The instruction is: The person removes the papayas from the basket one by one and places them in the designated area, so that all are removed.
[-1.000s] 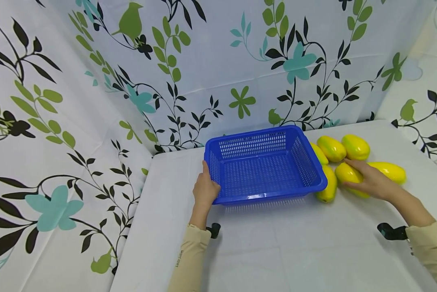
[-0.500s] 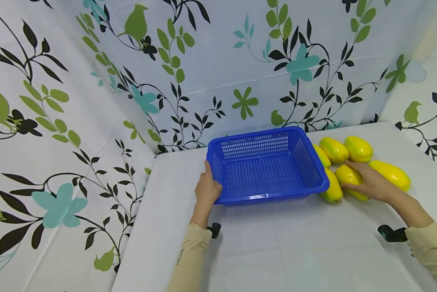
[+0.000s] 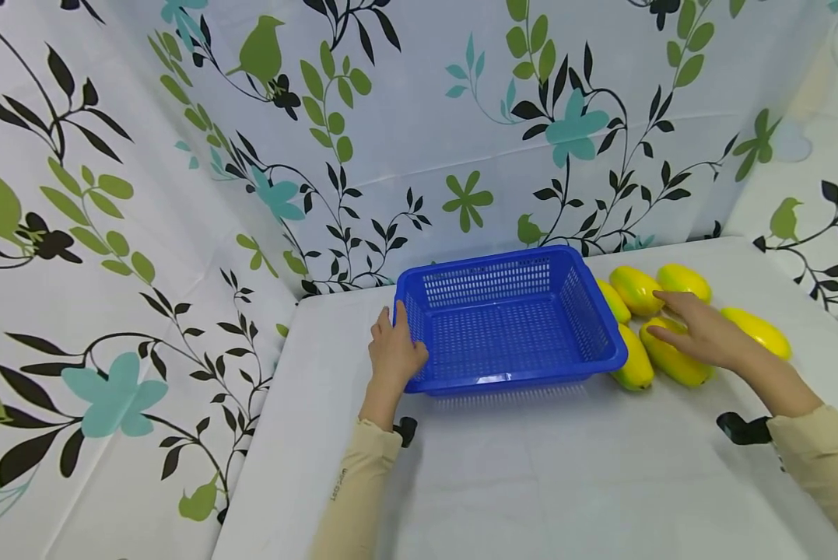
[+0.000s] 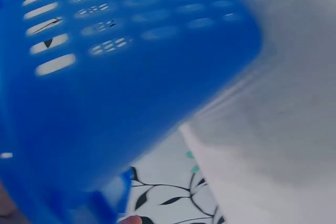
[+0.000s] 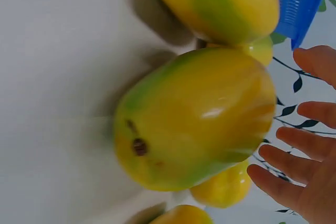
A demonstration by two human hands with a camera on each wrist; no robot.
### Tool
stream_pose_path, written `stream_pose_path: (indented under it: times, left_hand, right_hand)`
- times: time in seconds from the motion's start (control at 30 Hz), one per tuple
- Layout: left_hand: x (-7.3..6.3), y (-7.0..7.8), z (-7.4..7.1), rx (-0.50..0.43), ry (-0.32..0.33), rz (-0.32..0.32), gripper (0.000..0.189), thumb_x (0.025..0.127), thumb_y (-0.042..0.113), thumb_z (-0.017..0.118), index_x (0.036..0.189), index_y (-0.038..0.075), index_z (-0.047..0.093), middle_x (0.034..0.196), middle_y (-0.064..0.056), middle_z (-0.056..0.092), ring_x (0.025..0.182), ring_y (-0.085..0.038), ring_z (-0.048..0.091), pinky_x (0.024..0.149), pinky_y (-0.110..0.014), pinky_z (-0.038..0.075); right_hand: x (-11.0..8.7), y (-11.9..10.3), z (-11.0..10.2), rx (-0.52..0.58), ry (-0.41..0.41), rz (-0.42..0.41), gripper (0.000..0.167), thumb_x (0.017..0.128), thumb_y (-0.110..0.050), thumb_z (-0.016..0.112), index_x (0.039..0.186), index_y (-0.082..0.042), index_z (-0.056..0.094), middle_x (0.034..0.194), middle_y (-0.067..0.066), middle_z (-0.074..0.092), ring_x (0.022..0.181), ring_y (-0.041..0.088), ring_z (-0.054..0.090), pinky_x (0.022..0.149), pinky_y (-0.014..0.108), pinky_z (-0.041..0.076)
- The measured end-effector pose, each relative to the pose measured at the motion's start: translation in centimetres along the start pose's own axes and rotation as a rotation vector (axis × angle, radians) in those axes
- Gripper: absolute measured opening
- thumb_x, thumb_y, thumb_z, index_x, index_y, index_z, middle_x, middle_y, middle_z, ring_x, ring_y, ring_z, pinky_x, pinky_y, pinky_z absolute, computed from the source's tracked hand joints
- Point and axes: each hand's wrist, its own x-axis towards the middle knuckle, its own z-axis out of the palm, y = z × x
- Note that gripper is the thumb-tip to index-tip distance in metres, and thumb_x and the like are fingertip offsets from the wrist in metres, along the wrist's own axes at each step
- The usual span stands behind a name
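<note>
A blue perforated plastic basket [image 3: 503, 330] stands on the table near the back, with nothing inside it. At its left rim my left hand [image 3: 394, 350] rests with fingers extended along the outside and the thumb by the edge. To the right of the basket, my right hand [image 3: 709, 334] hovers with spread fingers over a yellow papaya [image 3: 681, 359]. In the right wrist view the fingers [image 5: 296, 163] stand apart from that glossy, green-tinged papaya [image 5: 197, 121], whose brown stem end shows. In the left wrist view the basket wall [image 4: 115, 87] covers most of the hand.
Several other papayas [image 3: 636, 289] lie close around, one [image 3: 632, 362] beside the basket's right wall and another [image 3: 758, 333] behind my right wrist. Patterned cloth walls [image 3: 461, 124] enclose the white table [image 3: 496, 482] at the back and sides.
My right hand has let go of the papaya and lifted slightly, fingers opening. The papaya beside the basket has shifted a little to the right. My left fingers have loosened at the rim.
</note>
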Motion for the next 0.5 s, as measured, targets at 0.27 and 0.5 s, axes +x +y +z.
stream_pose_path:
  times: [0.27,0.5]
  left_hand:
    - [0.6,1.6,-1.1,0.013,-0.014,0.055,0.079,0.090,0.024,0.064,0.156,0.007,0.025,0.159,-0.028,0.016,0.144,-0.051,0.013,0.108,-0.069,0.020]
    - [0.9,2.3,-0.8,0.048,-0.030,0.066,0.078,0.092,0.032,0.061,0.157,0.010,0.025,0.161,-0.025,0.012,0.144,-0.053,0.007,0.108,-0.072,0.012]
  right_hand:
    - [2.1,-2.1,-1.6,-0.072,-0.012,0.068,0.086,0.095,-0.047,0.058,0.149,0.011,0.026,0.148,0.039,0.026,0.132,0.057,0.027,0.100,0.074,0.024]
    - [3.9,-4.1,-2.0,-0.164,-0.017,0.102,0.094,0.092,-0.062,0.050,0.151,0.007,0.026,0.151,0.038,0.020,0.133,0.059,0.024,0.097,0.076,0.027]
